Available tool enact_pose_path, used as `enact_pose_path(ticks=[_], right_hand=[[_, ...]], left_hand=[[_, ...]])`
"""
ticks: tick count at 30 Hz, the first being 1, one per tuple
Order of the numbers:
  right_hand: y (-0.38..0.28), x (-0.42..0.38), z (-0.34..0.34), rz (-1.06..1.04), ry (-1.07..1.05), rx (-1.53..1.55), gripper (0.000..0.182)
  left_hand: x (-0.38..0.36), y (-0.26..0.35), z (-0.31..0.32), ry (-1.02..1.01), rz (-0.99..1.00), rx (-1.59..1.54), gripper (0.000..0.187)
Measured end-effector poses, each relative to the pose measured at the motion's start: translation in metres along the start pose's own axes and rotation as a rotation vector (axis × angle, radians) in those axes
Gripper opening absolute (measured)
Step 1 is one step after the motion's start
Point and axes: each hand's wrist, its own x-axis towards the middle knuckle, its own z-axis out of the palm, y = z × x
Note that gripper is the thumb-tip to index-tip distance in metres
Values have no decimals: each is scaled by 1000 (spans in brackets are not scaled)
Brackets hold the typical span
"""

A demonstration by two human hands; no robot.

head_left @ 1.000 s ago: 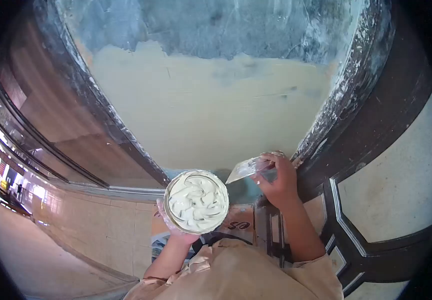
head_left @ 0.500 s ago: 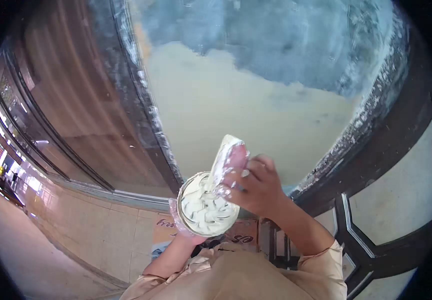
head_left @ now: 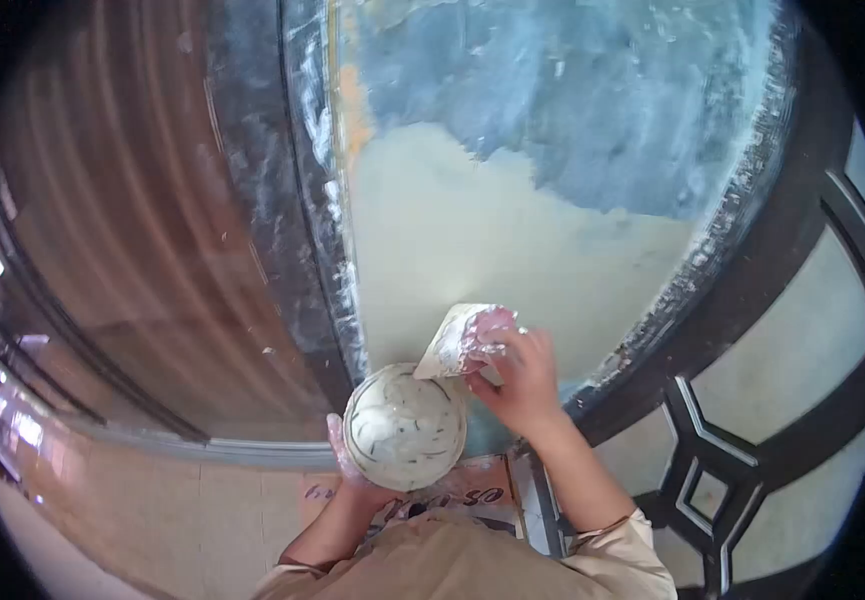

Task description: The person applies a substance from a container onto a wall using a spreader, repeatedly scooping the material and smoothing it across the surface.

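My left hand (head_left: pixel 345 462), smeared with white, is closed around the side of a round tub (head_left: pixel 350 420). White putty (head_left: pixel 404 432) with curved dark streaks fills what shows of the tub's inside. In my right hand (head_left: pixel 524 385) is a putty-coated scraper (head_left: pixel 444 345), a wide flat blade with a pinkish part at my fingers. Its lower corner overlaps the tub's upper rim in this view. Behind both, the wall panel (head_left: pixel 462 220) carries a smooth cream coat below and a patchy blue-grey surface above.
A dark frame (head_left: pixel 322 280) splashed with white borders the panel on the left, beside brown curtained glass (head_left: pixel 142 200). On the right stands a dark door (head_left: pixel 652 440) with pale panes. Printed orange cardboard (head_left: pixel 487 485) lies on the tiled floor (head_left: pixel 202 490) below me.
The scraper has turned, its blade shifting from over the putty to the tub's upper rim. The putty's surface looks flatter. My view has shifted, and the panel sits farther right and lower.
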Motion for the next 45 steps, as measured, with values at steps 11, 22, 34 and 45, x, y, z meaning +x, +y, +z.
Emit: enact_pose_path(ticks=[11, 22, 34, 45], right_hand=[[19, -111, 24, 800, 166, 206, 20], [43, -143, 28, 1022, 288, 338, 26], [63, -35, 10, 1039, 391, -36, 33], [89, -53, 45, 999, 302, -184, 33]], left_hand=[[14, -14, -37, -81, -251, -26, 94], [8, -3, -73, -106, -187, -66, 91], [-17, 18, -89, -38, -93, -416, 91], [-17, 27, -93, -11, -105, -804, 86]])
